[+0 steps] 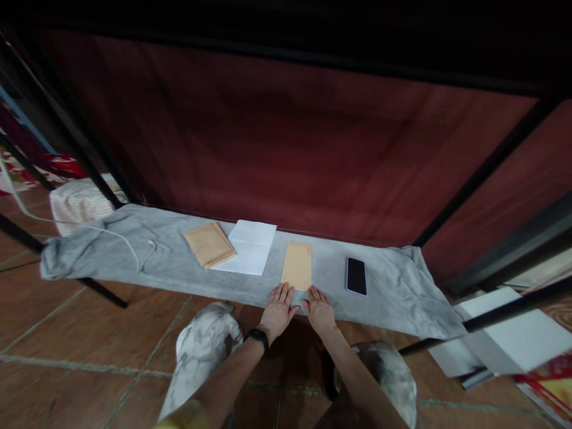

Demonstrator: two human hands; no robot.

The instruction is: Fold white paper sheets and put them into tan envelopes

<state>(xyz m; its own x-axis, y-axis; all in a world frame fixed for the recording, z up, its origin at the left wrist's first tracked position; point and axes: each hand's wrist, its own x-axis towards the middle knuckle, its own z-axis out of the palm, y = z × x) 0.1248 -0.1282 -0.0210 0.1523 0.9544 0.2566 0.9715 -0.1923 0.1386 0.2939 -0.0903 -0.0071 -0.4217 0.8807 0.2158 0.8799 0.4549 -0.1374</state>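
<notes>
A tan paper envelope [297,263] lies flat on the grey cloth in front of me. Fingers of my left hand [277,307] rest spread at its lower left corner, with a dark band around that wrist. At the lower right corner my right hand [319,307] lies flat, fingers extended. Both thumbs point toward each other just below the envelope's near edge. To the left, a small stack of brown envelopes [208,244] overlaps folded white paper [251,247]. A phone with a dark screen [356,276] lies to the right.
Grey cloth [393,298] covers a long narrow shelf in a black metal frame. A dark red panel [277,143] rises behind it. A white cable [120,235] crosses the left end. Flat white boxes [513,333] lie at the lower right, beyond the shelf.
</notes>
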